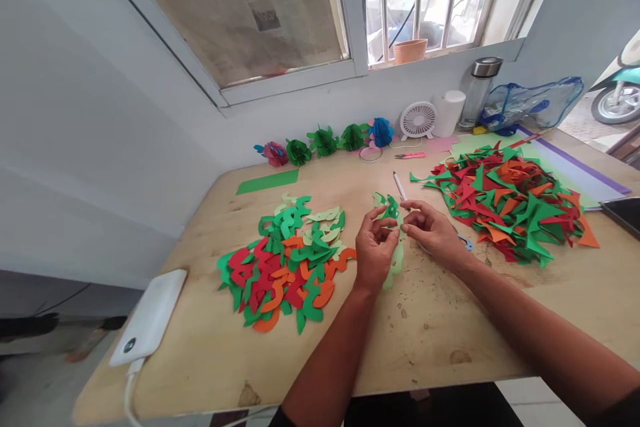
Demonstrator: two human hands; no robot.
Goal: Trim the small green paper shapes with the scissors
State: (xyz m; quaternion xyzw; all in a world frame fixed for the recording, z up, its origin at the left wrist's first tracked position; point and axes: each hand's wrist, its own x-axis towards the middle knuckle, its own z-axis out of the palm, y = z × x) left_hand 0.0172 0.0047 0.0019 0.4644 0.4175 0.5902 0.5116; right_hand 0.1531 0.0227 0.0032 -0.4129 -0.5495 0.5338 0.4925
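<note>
Over the middle of the wooden table (400, 333) my left hand (376, 250) and my right hand (434, 235) come together, thumbs and fingers bent in a pinch. Whatever is between their fingertips is too small to make out. Beneath and behind them lie green cut paper pieces (386, 205) and pale green paper (395, 270), partly covered by my left hand. A blue handle loop (467, 242), perhaps of scissors, pokes out beside my right wrist. Just beyond the fingers rests a white pen (399, 185). Left of my hands spreads a pile of curved red, orange and green paper cutouts (280, 273).
Paper scraps (515, 197) are heaped at right. Along the wall stand folded paper turtles (323, 141), a small white fan (419, 121), a glass bottle (477, 97) and a clear blue-edged bag (535, 103). A white power bank (150, 317) with a cable sits at the left edge.
</note>
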